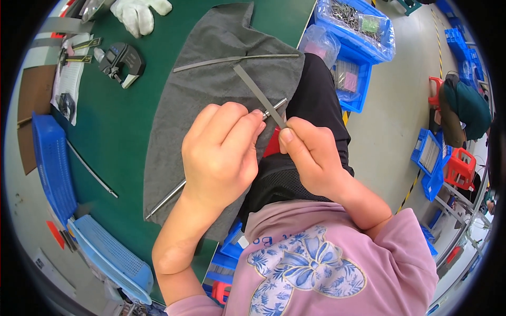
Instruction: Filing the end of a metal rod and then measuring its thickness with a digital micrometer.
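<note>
My left hand (224,152) is closed around a slim shiny metal rod (167,199). The rod's stepped tip (280,103) sticks out past my fingers, and its middle is hidden by the hand. Between thumb and fingers, my right hand (316,152) pinches the lower end of a flat grey strip (255,89). That strip crosses the rod near its tip; whether they touch, I cannot tell. A second, slightly bowed grey strip (211,62) lies on the dark grey cloth (179,121) beyond my hands.
On the green table (105,152) are a digital micrometer (122,62), a white glove (138,15) and another thin rod (92,168). Blue baskets (52,163) line the left edge. Blue bins (356,26) with metal parts stand at right. Farther right, a person (464,113) bends near red stools (460,168).
</note>
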Demonstrator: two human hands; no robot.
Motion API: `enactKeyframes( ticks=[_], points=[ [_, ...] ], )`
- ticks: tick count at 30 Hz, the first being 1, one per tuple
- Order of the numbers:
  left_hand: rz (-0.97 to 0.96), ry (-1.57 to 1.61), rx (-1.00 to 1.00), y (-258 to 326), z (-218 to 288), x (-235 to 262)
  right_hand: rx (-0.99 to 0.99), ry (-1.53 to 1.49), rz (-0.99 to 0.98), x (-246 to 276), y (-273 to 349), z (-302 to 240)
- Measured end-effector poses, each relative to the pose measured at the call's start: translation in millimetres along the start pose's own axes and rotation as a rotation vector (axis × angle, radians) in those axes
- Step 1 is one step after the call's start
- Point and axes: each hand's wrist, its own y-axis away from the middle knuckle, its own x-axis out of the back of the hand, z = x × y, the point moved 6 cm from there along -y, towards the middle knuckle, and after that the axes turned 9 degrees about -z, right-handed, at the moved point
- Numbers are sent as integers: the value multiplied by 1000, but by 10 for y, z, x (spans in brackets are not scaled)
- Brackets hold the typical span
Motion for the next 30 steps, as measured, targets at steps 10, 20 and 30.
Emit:
enactKeyframes(
  ticks=[10,20,30],
  points=[
    [8,27,8,-9,-13,0,23,35,5,8,-32,-37],
    [19,5,4,-18,-3,0,-4,45,-11,7,-36,-47],
    [34,30,24,-18,-12,3,-75,68,-100,133,-116,-163]
  ],
)
